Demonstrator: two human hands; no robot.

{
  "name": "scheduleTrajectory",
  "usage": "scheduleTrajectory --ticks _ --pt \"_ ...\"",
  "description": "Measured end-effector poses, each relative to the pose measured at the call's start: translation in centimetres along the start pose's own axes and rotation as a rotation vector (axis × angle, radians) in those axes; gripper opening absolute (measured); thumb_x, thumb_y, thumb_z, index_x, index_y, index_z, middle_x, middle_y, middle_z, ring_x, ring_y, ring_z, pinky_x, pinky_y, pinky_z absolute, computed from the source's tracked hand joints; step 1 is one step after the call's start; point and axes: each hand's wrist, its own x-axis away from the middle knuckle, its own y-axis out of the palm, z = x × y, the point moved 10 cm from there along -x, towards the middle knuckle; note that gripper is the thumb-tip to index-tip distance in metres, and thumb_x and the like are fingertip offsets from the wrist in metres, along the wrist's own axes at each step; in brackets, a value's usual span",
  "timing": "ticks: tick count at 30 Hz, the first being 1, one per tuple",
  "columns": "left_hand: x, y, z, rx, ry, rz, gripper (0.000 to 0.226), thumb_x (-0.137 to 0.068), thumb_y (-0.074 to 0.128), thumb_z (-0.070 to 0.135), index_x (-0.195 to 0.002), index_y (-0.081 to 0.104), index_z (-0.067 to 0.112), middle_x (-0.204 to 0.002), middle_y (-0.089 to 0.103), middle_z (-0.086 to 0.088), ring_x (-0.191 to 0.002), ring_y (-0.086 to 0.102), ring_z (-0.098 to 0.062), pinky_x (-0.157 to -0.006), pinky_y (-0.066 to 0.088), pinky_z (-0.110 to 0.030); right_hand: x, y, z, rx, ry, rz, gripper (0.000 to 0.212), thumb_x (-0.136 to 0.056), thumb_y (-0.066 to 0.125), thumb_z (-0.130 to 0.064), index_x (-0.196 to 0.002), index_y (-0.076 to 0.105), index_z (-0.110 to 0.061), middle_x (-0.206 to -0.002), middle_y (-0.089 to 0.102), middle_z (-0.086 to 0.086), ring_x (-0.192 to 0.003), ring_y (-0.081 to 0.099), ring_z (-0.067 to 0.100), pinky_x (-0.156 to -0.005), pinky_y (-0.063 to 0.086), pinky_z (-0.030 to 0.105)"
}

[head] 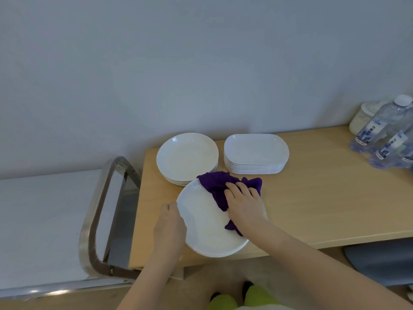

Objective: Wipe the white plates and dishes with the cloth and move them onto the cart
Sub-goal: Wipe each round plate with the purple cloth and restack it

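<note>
A white oval dish (205,229) lies tilted near the front edge of the wooden table (324,202). My left hand (169,229) grips its left rim. My right hand (244,203) presses a purple cloth (218,185) onto the dish's right side, fingers spread over the cloth. Behind the dish stands a stack of round white plates (187,156). To the right of that is a stack of white oblong dishes (256,153). The cart (44,220), with a white top and a metal handle (98,211), stands left of the table.
Several water bottles (377,126) and a white container (363,117) stand at the table's far right. A grey wall runs behind everything. Green shoes (257,296) show on the floor below, and a dark chair seat (380,258) sits under the table at right.
</note>
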Motion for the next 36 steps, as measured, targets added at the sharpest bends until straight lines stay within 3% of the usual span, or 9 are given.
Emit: scheduleTrajectory --ticks 3,6,10,17,20,23,26,33,36 --pt "0.2 0.0 0.0 0.019 0.009 -0.01 0.028 -0.096 0.045 0.006 -0.123 0.048 0.011 -0.123 0.048 -0.004 -0.085 0.057 -0.019 -0.077 0.055 -0.032 -0.3 0.1 0.6 0.083 0.005 -0.04 0.062 -0.075 0.073 -0.031 -0.129 0.044 -0.02 -0.152 0.024 0.0 -0.136 0.025 0.028 -0.103 0.026 0.041" --pt "0.2 0.0 -0.1 0.02 0.007 -0.003 0.029 -0.095 0.046 0.007 -0.124 0.048 0.012 -0.122 0.048 -0.002 -0.086 0.057 -0.017 -0.076 0.055 -0.03 -0.8 -0.2 0.8 0.132 0.025 -0.055 0.069 -0.07 0.076 -0.034 -0.129 0.042 -0.025 -0.151 0.022 0.001 -0.129 0.03 0.031 -0.091 0.032 0.041" --pt "0.2 -0.1 0.1 0.005 0.015 -0.006 0.028 -0.095 0.048 0.008 -0.122 0.049 0.013 -0.117 0.05 -0.001 -0.09 0.055 -0.016 -0.076 0.054 -0.028 -1.8 -0.9 1.4 0.141 0.052 -0.053 0.066 -0.072 0.076 -0.031 -0.128 0.041 -0.029 -0.147 0.021 0.0 -0.12 0.034 0.032 -0.086 0.038 0.041" --pt "0.1 -0.4 0.5 -0.043 0.024 0.006 0.029 -0.093 0.047 0.004 -0.121 0.048 0.009 -0.117 0.05 -0.005 -0.093 0.051 -0.019 -0.073 0.049 -0.028 -2.1 -3.4 5.6 0.001 0.205 0.052 0.046 -0.081 0.067 -0.026 -0.124 0.05 -0.029 -0.137 0.035 -0.003 -0.11 0.042 0.028 -0.079 0.042 0.038" --pt "0.4 -0.5 0.4 0.002 0.008 0.025 0.028 -0.092 0.046 0.002 -0.12 0.05 0.007 -0.115 0.05 -0.008 -0.079 0.05 -0.02 -0.064 0.043 -0.03 -1.4 -3.8 9.8 -0.196 0.317 0.107 0.038 -0.087 0.051 -0.009 -0.12 0.057 -0.026 -0.131 0.044 -0.004 -0.11 0.043 0.028 -0.08 0.045 0.039" --pt "0.7 -0.5 0.2 0.026 -0.006 0.056 0.03 -0.093 0.043 0.001 -0.122 0.05 0.006 -0.116 0.05 -0.009 -0.077 0.052 -0.024 -0.062 0.041 -0.031 0.4 -3.2 13.3 -0.33 0.385 0.143 0.038 -0.084 0.048 -0.003 -0.113 0.06 -0.024 -0.126 0.049 -0.005 -0.108 0.047 0.026 -0.08 0.047 0.042" --pt "0.7 -0.7 0.1 0.059 -0.029 0.099 0.031 -0.094 0.04 0.003 -0.124 0.049 0.009 -0.117 0.051 -0.007 -0.082 0.054 -0.024 -0.064 0.045 -0.034 2.2 -2.1 15.1 -0.395 0.411 0.159 0.035 -0.082 0.051 -0.003 -0.11 0.061 -0.023 -0.124 0.051 -0.008 -0.11 0.044 0.024 -0.078 0.048 0.042" --pt "-0.3 -0.7 -0.4 0.127 -0.122 0.161 0.021 -0.098 0.039 0.017 -0.117 0.049 0.016 -0.11 0.053 0.001 -0.085 0.054 -0.018 -0.07 0.049 -0.036 3.1 0.7 14.8 -0.398 0.437 0.06 0.033 -0.09 0.05 -0.01 -0.121 0.057 -0.018 -0.132 0.048 0.002 -0.119 0.042 0.027 -0.1 0.032 0.044" --pt "-1.1 -1.5 0.1 0.137 -0.117 0.211 0.02 -0.099 0.04 0.021 -0.115 0.051 0.016 -0.106 0.055 0.002 -0.087 0.054 -0.017 -0.073 0.049 -0.035 1.3 -1.4 13.2 -0.489 0.377 0.155 0.031 -0.092 0.046 -0.008 -0.12 0.058 -0.014 -0.127 0.052 0.005 -0.117 0.044 0.027 -0.093 0.037 0.036"
